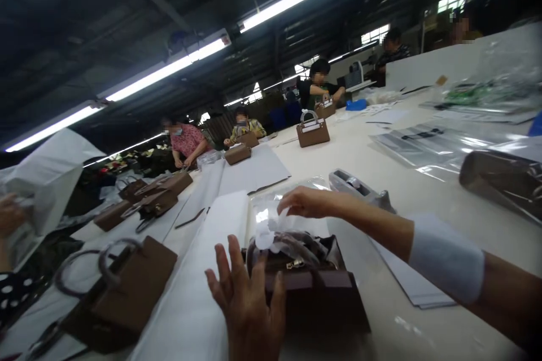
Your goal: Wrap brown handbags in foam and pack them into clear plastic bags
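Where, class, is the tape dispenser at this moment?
In the head view, the tape dispenser lies on the white table, right of centre, just beyond the right hand and forearm, with a plastic-wrapped bag farther to its right.

White table (345, 151): brown handbags (317, 307), paper (258, 166), clear plastic (423, 149).

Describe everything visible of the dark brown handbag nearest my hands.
The dark brown, leather-looking handbag rests on the white table, one broad panel facing the camera. Crumpled translucent wrapping bunches along its top, beside a gold metallic fitting. The left hand overlaps its left side, contact unclear; the right hand is beyond its top.
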The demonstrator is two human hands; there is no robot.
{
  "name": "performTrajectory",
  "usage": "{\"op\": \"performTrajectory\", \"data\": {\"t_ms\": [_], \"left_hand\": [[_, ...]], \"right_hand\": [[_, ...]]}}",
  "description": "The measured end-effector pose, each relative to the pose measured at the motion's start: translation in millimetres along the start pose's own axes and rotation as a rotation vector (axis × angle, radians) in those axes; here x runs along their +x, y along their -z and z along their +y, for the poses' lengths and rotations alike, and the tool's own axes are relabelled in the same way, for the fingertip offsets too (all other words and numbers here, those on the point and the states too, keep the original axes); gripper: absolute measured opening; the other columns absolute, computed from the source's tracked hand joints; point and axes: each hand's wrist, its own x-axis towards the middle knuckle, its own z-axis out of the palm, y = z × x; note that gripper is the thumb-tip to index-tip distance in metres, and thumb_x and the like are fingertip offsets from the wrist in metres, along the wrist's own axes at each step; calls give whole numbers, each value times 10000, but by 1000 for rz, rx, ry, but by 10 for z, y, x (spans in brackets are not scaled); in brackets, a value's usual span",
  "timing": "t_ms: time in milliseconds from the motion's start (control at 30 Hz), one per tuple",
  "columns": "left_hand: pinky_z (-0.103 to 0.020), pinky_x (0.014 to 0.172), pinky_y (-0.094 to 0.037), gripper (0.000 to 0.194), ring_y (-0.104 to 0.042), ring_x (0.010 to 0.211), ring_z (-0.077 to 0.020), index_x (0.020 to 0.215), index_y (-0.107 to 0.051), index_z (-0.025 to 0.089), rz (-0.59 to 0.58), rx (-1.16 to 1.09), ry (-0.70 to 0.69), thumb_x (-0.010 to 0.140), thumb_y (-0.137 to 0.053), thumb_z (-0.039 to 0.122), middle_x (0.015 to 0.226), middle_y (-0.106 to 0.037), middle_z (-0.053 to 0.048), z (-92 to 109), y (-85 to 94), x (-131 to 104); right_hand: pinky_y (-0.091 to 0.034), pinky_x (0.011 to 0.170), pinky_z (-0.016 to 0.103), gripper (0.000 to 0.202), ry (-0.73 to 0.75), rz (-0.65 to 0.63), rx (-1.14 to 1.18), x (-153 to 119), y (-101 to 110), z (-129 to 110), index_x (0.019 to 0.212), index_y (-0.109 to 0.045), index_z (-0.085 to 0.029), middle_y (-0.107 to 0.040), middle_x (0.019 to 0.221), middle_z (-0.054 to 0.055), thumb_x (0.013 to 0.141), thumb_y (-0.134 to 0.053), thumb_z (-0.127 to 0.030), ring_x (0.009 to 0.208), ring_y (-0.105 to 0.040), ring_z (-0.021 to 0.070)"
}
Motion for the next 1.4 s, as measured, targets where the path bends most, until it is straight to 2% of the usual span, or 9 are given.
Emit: {"op": "performTrajectory", "data": {"t_ms": [133, 300, 433, 533, 700, 933, 1133, 1267, 1400], "left_hand": [[-652, 995, -162, 413, -69, 1319, -403, 1137, -504, 108, -41, 136, 160, 788, -566, 321, 1457, -46, -190, 21, -335, -46], [-617, 976, -282, 356, -60, 1327, -381, 1149, -503, 131, 12, 33, 184, 817, -520, 259, 1460, -66, -172, 7, -423, 81], [-664, 950, -256, 258, -101, 1321, -386, 1064, -560, 189, 44, 47, 202, 832, -487, 277, 1450, -157, -145, -91, -496, 32], [-693, 954, -177, 257, -111, 1316, -399, 1010, -582, 201, 51, 70, 211, 807, -524, 348, 1447, -175, -146, -111, -554, -1], [-654, 987, -141, 52, -140, 1318, -372, 795, -569, 168, 47, 26, 267, 777, -530, 196, 1425, -246, -143, 59, -328, -112], [-564, 954, -230, 96, -340, 1216, -344, 740, -536, 163, 131, -120, 89, 812, -482, 197, 1218, -501, -166, 264, 58, -570], [-372, 850, -320, 161, -515, 1040, -207, 829, -523, 153, 160, -251, -3, 792, -410, 46, 968, -637, -91, 183, -158, -772], [-378, 876, -337, 100, -528, 1061, -212, 868, -513, 140, 126, -346, 35, 833, -421, 120, 969, -643, -103, 204, -74, -729], [-364, 831, -403, 140, -589, 973, -206, 848, -524, 162, 213, -457, 82, 878, -404, 227, 918, -660, -88, 438, -6, -805]], "right_hand": [[-408, 700, 196, 250, 74, -115, -118, 145, -92, -185, 906, -667, -107, -633, 873, 64, 737, -502, -25, 756, -562, 108], [-450, 712, 198, 247, 132, -153, -192, 153, -122, -388, 878, -666, -100, -647, 841, 64, 726, -491, -14, 773, -593, 129], [-423, 934, 322, 464, -37, 349, -477, -213, -465, -561, 1327, -367, -121, -456, 1287, 141, 871, -393, -200, 1176, -448, 210], [-485, 871, 318, 525, -32, 549, -733, -460, -823, -525, 1371, -276, -137, -391, 1348, 135, 890, -384, -318, 1195, -434, 224], [-458, 907, 381, 401, -168, 613, -749, -452, -1025, -417, 1262, -408, -103, -530, 1208, 132, 917, -321, -287, 1131, -486, 239], [-462, 627, 349, 252, -448, 485, -636, -241, -999, -573, 945, -541, -142, -610, 780, 74, 905, -345, -295, 735, -587, 240], [-429, 694, 279, 197, -187, 404, -471, -231, -868, -521, 898, -525, -150, -596, 828, 64, 903, -383, -286, 766, -553, 170], [-423, 722, 230, 201, -7, 505, -301, -221, -836, -451, 982, -524, -162, -596, 902, 49, 874, -462, -320, 815, -552, 135], [-408, 664, 225, 190, -45, 634, -299, -163, -941, -439, 855, -535, -168, -578, 780, 32, 876, -446, -333, 716, -527, 127]]}}
